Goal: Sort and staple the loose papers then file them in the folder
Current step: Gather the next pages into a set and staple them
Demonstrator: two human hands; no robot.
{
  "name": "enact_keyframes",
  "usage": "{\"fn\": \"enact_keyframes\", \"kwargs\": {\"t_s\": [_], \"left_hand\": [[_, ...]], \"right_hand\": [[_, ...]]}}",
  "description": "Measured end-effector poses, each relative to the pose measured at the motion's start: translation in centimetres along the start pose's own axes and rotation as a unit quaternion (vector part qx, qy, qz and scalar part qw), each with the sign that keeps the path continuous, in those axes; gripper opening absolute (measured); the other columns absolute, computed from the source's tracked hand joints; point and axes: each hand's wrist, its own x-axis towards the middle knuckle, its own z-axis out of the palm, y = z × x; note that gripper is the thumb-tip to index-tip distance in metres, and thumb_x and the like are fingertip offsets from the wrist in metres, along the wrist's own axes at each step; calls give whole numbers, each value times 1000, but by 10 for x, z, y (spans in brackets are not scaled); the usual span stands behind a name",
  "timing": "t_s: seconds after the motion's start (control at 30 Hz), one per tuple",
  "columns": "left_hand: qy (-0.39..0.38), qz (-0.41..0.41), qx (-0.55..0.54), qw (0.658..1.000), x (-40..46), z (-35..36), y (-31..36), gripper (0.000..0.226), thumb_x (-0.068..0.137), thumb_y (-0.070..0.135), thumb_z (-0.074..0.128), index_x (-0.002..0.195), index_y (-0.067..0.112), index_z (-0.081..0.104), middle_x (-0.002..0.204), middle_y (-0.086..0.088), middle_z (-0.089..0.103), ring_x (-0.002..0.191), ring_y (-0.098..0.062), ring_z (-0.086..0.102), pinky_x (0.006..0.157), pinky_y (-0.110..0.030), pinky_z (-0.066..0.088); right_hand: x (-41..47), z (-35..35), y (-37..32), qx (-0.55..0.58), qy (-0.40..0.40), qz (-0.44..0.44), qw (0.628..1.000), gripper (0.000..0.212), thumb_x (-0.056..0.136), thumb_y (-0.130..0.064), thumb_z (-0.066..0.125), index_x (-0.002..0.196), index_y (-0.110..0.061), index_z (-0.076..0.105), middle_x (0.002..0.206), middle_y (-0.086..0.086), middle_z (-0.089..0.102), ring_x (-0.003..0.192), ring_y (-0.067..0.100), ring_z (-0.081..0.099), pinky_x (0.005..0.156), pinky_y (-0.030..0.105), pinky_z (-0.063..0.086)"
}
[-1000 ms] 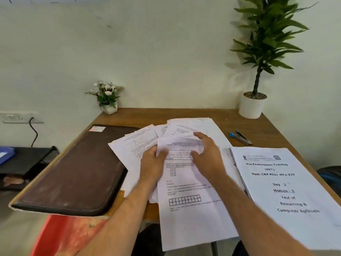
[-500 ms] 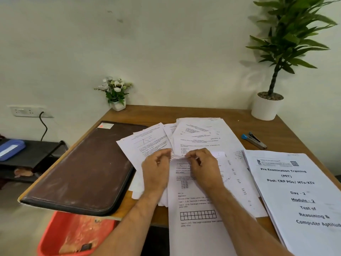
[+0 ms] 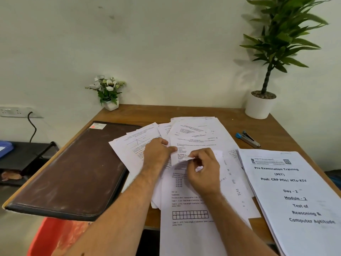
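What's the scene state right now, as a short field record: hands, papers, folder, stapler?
left hand: fingers resting on the loose papers, holding them down
right hand: pinching the top edge of one sheet
loose papers: fanned out mid-table, unstapled
bound booklet: right of the loose papers
folder: brown, closed, left side of table
stapler: far right, untouched

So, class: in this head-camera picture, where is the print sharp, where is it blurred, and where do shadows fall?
Head view: bold title on the white stapled booklet reads clearly; fine print on the loose white sheets is too soft to read; the tall green potted plant casts a faint shadow on the wall.
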Motion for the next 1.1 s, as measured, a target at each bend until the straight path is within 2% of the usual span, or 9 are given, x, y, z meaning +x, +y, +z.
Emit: {"fn": "enact_keyframes", "kwargs": {"t_s": [0.13,0.2,0.43,0.53,0.6,0.8,0.9,1.0,1.1], "left_hand": [[-24,-4,-9,1000,3,12,1,30,81,46,82,95,25,65,85,14,62,73,-5,57,68,-26,40],[-16,-6,-31,999,4,17,0,24,85,43,79,87,26,64,80,16,64,69,-1,56,61,-25,40],[-11,30,-132,991,5,27,-8,14,90,32,74,84,20,69,81,4,75,82,-22,72,75,-39,58],[-27,36,-188,981,3,22,-20,11,86,35,69,92,28,74,86,7,78,85,-21,75,84,-49,61],[-13,45,-211,976,-3,17,-25,17,84,40,66,96,34,76,90,10,78,89,-19,75,88,-49,59],[23,39,-228,973,-19,2,-29,37,98,40,61,77,11,70,76,-2,74,79,-28,70,78,-47,57],[32,62,-203,977,-19,0,-39,41,101,41,57,73,12,64,70,-1,68,70,-19,62,67,-40,50],[17,89,-222,971,-18,0,-46,16,100,30,58,93,26,72,93,11,76,90,-16,72,84,-47,60],[27,104,-242,964,-24,1,-42,15,100,28,60,94,24,74,96,10,76,94,-18,71,87,-51,59]], "right_hand": [[-3,1,0,-15,-21,12,1000,11,84,-21,64,93,-18,68,101,-6,57,84,8,61,72,19,56],[-1,0,1,-21,-26,21,999,9,86,-23,65,94,-19,68,102,-7,57,84,8,61,73,17,55],[8,-9,4,-54,-11,70,996,12,94,-24,66,105,-21,64,105,-12,60,86,-1,60,72,5,46],[4,-7,6,-62,-24,83,994,16,96,-27,64,112,-25,63,112,-15,60,92,-4,57,79,1,42],[5,-7,8,-75,-25,67,995,17,98,-25,61,114,-25,65,117,-13,62,97,-4,54,83,0,38],[26,-13,-3,-95,-36,35,994,21,103,-25,53,119,-21,66,125,-7,57,112,8,54,93,19,47],[32,-2,-9,-115,-70,0,991,23,103,-24,51,120,-18,66,122,-1,54,110,14,55,92,30,52],[30,8,-8,-142,-114,-18,983,25,103,-25,51,122,-19,66,123,1,53,114,17,54,94,36,54],[27,11,-5,-158,-115,-53,979,23,101,-23,51,117,-15,67,121,5,54,112,22,54,91,38,55]]}}
